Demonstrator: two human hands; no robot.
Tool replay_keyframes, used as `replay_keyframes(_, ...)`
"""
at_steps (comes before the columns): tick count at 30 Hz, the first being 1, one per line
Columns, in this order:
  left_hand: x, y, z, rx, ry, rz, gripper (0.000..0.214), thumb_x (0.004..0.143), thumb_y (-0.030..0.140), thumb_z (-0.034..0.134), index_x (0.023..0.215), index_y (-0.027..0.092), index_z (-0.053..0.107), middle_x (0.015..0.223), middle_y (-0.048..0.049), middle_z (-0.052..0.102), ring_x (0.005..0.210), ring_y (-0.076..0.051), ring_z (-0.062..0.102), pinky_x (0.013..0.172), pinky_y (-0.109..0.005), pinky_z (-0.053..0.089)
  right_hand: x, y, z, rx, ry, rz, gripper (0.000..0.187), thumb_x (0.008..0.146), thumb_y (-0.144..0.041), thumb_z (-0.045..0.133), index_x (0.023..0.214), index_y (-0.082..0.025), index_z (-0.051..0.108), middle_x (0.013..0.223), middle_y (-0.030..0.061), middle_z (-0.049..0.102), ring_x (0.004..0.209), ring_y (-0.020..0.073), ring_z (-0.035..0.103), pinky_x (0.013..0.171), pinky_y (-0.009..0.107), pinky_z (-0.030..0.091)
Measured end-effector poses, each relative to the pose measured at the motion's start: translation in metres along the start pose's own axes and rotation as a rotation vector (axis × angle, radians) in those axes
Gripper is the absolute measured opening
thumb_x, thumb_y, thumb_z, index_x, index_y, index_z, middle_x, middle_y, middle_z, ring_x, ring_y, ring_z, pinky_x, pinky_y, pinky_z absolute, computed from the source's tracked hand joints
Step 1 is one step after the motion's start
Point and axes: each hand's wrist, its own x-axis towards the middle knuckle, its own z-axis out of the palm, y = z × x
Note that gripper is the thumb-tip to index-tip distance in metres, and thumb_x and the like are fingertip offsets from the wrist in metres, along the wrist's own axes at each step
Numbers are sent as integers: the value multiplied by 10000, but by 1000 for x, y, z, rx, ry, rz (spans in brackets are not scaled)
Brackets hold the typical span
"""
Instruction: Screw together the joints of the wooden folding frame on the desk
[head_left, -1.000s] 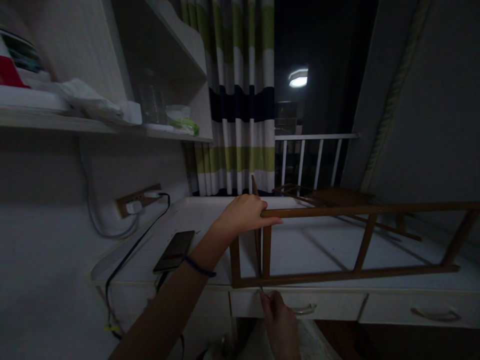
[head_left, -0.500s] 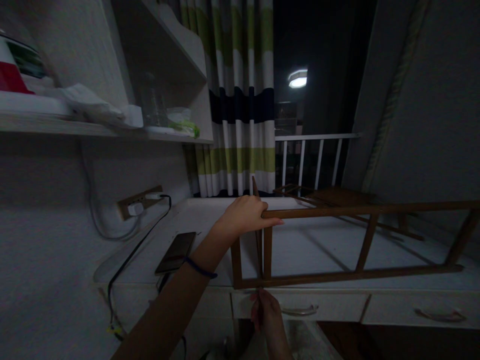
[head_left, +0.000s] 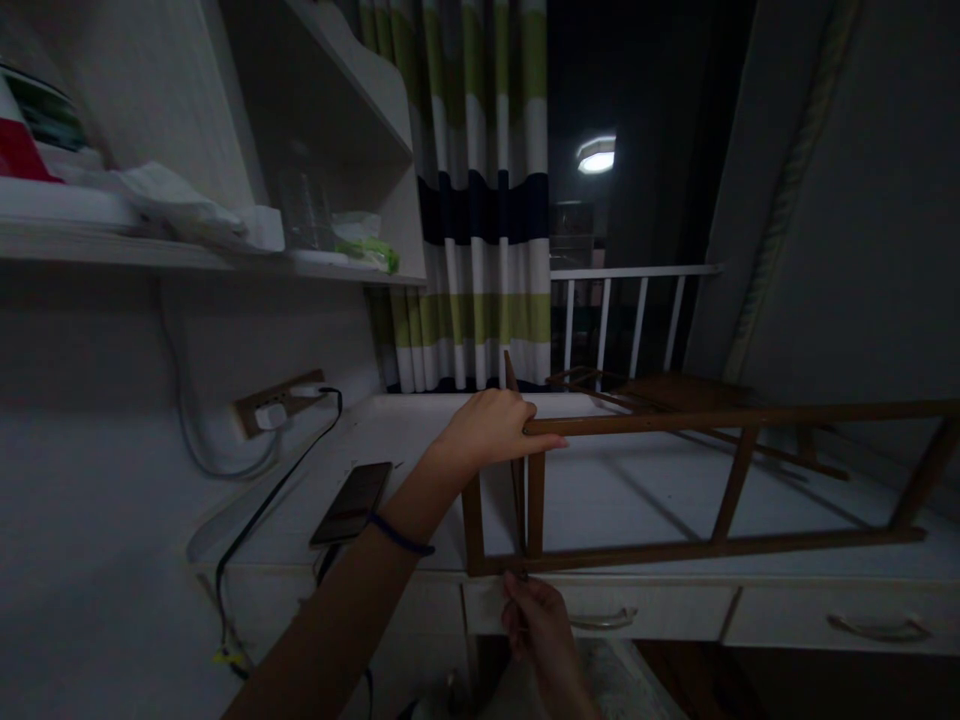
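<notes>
The left hand (head_left: 487,425), a dark band (head_left: 401,535) on its wrist, is clamped on the near end of the brown wooden frame (head_left: 735,487), thumb laid along the upper rail. The frame stands on its side on the white desk (head_left: 420,420), running from the hand toward three o'clock, its lower rail along the front edge. A thin board (head_left: 511,370) rises at twelve o'clock from that hand, close against it.

At about half past five from the left hand, the right hand (head_left: 540,625) has its fingers drawn together just under the lower rail — whether they grip something small, I cannot tell in this dimness. A drawer (head_left: 652,605) with a metal handle sits right behind it.

The phone (head_left: 352,505) lies at eight o'clock from the left hand, screen dark. A socket (head_left: 246,418) is at nine, a black cord (head_left: 294,470) trailing from it. More brown wood (head_left: 675,390) lies at two, behind the frame.

Up at ten, the shelf (head_left: 225,258) carries a clear bottle (head_left: 307,215), a green packet (head_left: 371,252) and a red-and-white pack (head_left: 19,150) — any print is too blurred to read.
</notes>
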Motion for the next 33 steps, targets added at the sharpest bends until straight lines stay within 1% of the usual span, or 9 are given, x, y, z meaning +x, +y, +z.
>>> replay_keyframes(3,0,0,-1,4,5,-1,724,754,718,208,757,135,636,708,-105,635,662,-239,600,559,-304,400,1,-3,-5,-172,37,-37,539,535,-659,627,559,-132,513,382,-25,487,263,43,346,263,149,194)
replay_keyframes(7,0,1,-2,-4,5,1,720,752,718,221,748,131,638,695,-106,632,661,-237,598,554,-300,394,-1,-8,-14,-288,113,-126,534,610,-664,560,493,-154,455,363,-38,429,272,38,314,276,157,180)
replay_keyframes(11,0,0,-1,-26,10,3,734,750,722,217,749,124,643,696,-112,633,662,-236,596,554,-303,389,-1,-6,-26,-311,171,-213,513,627,-625,579,459,-168,418,353,-52,380,294,38,289,299,167,186)
replay_keyframes(14,0,-1,0,-24,11,12,741,753,721,203,745,125,642,692,-111,633,653,-228,593,553,-301,386,0,1,-35,-274,212,-191,501,645,-645,549,531,-170,440,351,-57,390,281,40,271,296,167,154)
replay_keyframes(18,0,-1,0,-14,12,21,730,761,713,196,743,132,637,699,-106,635,665,-223,596,556,-296,384,1,7,-44,-227,280,-166,513,619,-681,545,584,-190,401,340,-71,391,261,48,268,285,161,151)
replay_keyframes(22,0,-1,-1,-1,12,21,728,766,709,192,749,132,637,700,-105,638,659,-227,599,547,-298,380,-1,17,-49,-331,301,-197,481,662,-663,521,666,-186,457,411,-64,442,272,57,307,281,166,194)
replay_keyframes(27,-1,-1,-1,-12,12,18,733,761,714,190,755,133,637,704,-105,638,669,-232,600,557,-302,387,0,42,-48,-562,242,-300,478,768,-625,395,682,-180,548,487,-2,533,340,110,442,317,200,286)
replay_keyframes(30,-1,-1,-1,-16,12,9,731,759,715,194,750,133,637,704,-103,635,665,-228,596,558,-300,390,-2,50,-35,-654,148,-389,458,827,-544,333,712,-175,580,495,20,560,411,142,512,373,210,330)
replay_keyframes(33,-1,-1,0,-28,16,5,740,753,722,190,752,135,641,698,-103,630,663,-229,593,557,-301,391,-6,46,-18,-755,28,-468,397,850,-419,322,797,-166,624,564,41,611,515,165,578,471,219,395)
